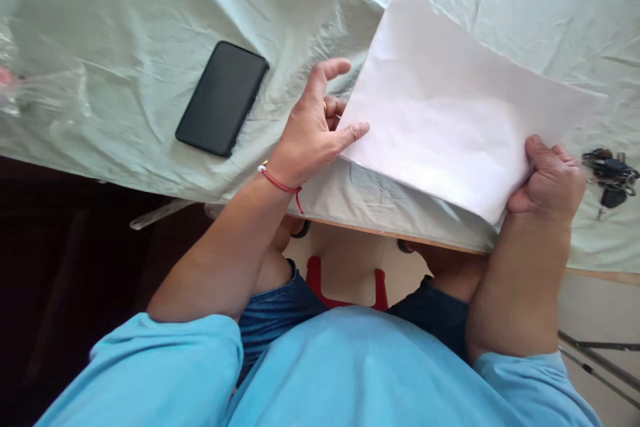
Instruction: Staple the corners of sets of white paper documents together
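White paper [435,107], blank on the side facing me, is held at a slant above the cloth-covered table. My right hand [547,177] grips its right side, thumb on top and fingers folded around the edge. At the left edge, my left hand [320,120] has its thumb over the paper near the lower corner. The index finger there is raised and curved away, while the other fingers curl by the edge, partly hidden. Whether this is one sheet or more I cannot tell.
A black smartphone [223,99] lies screen up to the left of my left hand. Keys [613,177] rest beyond my right hand. Clear plastic wrapping [45,90] is at the far left. The pale green tablecloth [150,27] is wrinkled, and the table's front edge runs above my lap.
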Tool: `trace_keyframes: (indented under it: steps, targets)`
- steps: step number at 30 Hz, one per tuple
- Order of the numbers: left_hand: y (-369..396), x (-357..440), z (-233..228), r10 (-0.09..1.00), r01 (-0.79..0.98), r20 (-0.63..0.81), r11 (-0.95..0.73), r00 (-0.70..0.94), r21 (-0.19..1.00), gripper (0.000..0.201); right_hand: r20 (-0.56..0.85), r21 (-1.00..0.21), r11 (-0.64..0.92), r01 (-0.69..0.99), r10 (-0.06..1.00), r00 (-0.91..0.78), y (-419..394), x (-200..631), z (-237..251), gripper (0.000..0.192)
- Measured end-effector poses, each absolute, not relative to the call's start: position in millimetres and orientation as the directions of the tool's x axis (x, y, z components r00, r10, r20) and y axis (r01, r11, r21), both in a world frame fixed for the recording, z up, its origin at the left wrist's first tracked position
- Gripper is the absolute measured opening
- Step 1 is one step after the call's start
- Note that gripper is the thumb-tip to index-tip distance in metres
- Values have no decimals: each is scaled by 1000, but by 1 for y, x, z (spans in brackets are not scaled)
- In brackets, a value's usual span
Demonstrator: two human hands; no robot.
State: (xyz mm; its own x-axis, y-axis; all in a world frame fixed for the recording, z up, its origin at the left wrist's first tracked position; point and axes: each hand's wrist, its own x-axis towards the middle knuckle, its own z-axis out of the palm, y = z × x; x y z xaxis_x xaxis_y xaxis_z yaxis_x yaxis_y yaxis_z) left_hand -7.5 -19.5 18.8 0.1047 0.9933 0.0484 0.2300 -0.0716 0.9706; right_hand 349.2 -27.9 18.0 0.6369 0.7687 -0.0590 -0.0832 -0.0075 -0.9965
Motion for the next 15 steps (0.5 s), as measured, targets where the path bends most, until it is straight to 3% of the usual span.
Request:
trace_keyframes:
  steps: [3,6,8,11,15]
  targets:
    - [-20,-12,23,970,153,104,-140,221,978,84,-72,-996,-19,-90,767,637,-26,350,18,46]
    - [-21,-20,25,899,208,240,-330,365,921,92,-82,-994,-21,-104,773,630,-26,347,18,35]
    - [-22,-25,26,874,283,247,-384,418,879,90,-86,-994,-23,-109,772,629,-26,346,18,31]
    - [-24,-29,29,906,354,163,-311,390,882,80,-99,-993,-37,-112,772,628,-25,347,17,30]
    - [-25,-30,36,915,321,153,-282,373,904,84,-118,-992,-66,-105,770,628,-23,351,15,30]
